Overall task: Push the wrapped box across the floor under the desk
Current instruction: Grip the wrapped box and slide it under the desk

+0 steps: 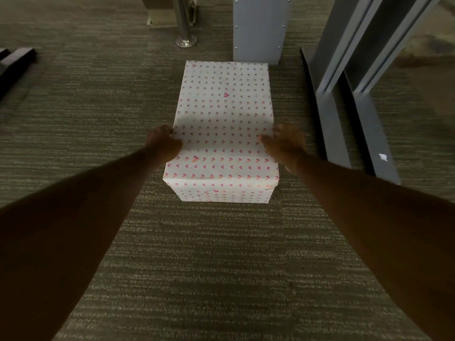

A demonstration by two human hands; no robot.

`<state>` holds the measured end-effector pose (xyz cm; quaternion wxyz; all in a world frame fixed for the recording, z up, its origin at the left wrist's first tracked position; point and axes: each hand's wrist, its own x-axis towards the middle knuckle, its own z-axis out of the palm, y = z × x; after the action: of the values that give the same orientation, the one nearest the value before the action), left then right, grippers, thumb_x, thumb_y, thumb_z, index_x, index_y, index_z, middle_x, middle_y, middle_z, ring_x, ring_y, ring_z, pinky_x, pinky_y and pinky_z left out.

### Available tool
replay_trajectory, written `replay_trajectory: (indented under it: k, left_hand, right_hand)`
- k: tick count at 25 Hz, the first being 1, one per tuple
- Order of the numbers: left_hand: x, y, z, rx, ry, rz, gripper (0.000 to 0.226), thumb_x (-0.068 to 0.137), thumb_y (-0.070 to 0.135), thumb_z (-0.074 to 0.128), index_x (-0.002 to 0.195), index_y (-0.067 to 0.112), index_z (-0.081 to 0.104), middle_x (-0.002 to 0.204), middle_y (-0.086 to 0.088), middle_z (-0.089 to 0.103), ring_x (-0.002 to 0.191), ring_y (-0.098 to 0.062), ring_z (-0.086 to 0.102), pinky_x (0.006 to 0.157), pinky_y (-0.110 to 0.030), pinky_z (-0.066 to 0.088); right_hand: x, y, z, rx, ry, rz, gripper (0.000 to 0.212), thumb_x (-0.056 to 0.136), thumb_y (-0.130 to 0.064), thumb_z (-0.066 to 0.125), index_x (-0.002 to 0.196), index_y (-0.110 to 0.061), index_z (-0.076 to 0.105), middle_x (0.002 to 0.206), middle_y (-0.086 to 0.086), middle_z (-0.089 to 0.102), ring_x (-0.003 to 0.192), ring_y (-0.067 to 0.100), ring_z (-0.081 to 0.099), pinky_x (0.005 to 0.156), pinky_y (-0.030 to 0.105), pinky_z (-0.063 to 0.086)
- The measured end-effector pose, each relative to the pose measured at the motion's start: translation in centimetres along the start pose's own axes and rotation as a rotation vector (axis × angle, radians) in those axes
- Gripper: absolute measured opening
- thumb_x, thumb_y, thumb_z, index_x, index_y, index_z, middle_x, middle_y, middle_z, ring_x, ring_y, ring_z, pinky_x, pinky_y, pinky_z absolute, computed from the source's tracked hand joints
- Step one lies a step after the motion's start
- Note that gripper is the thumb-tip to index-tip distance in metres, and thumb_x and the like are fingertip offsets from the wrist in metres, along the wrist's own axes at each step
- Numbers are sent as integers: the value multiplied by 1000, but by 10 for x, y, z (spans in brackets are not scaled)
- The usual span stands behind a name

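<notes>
A box wrapped in white paper with small pink and orange hearts (222, 114) lies lengthwise on the grey-green carpet, its far end close to a grey panel leg (258, 28). My left hand (162, 143) clasps the box's left side near the top edge, thumb on the top face. On the opposite side my right hand (285, 143) grips the box at the same height. Both arms stretch forward from the bottom corners of the view.
A grey desk frame with long flat feet (357, 119) stands at the right of the box. A chrome post with a round foot (186, 40) rises at the back, left of the grey panel. A dark object (14, 60) lies at the far left. Carpet (98, 107) spreads left of the box.
</notes>
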<state>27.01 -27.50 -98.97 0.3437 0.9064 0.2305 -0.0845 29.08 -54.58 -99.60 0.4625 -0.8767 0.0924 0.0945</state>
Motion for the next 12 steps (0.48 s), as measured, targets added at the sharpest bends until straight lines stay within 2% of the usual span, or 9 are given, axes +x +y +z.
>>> replay_trajectory:
  k: [2,4,5,7,9,12]
  left_hand:
    - [0,1,-1,-61,5,-26,33,94,13,55,125,4,58,119,-20,64,96,-30,64,70,-36,55]
    - [1,1,-2,-92,7,-67,30,94,15,57,120,1,60,115,-21,65,98,-32,65,84,-44,57]
    - [2,1,-3,-112,10,-92,29,94,15,57,119,1,61,114,-21,66,99,-32,65,86,-45,57]
    - [2,1,-2,-178,7,-133,28,93,14,58,117,1,62,112,-19,66,94,-29,66,77,-40,58]
    - [2,5,1,-250,0,-156,24,92,14,60,114,5,64,103,-13,67,83,-22,64,61,-31,52]
    - [2,12,6,-320,2,-143,6,92,14,61,91,17,66,91,-6,66,74,-18,63,51,-26,48]
  right_hand:
    - [2,2,-1,87,16,61,38,93,-25,66,127,-8,60,123,11,66,96,24,71,68,29,61]
    - [3,2,-2,115,29,99,38,90,-28,70,121,-7,63,118,10,70,87,20,73,69,33,63]
    - [5,4,-2,127,31,117,37,89,-29,71,119,-7,65,115,10,71,85,20,73,70,35,63]
    - [6,5,-1,135,32,131,34,88,-30,72,114,-8,67,110,10,73,83,19,73,68,35,63]
    - [6,7,-4,171,61,141,28,88,-29,72,108,-11,68,106,9,73,79,16,71,59,29,58]
    - [7,11,-12,210,76,154,16,89,-27,71,97,-15,68,103,7,71,76,13,67,55,23,53]
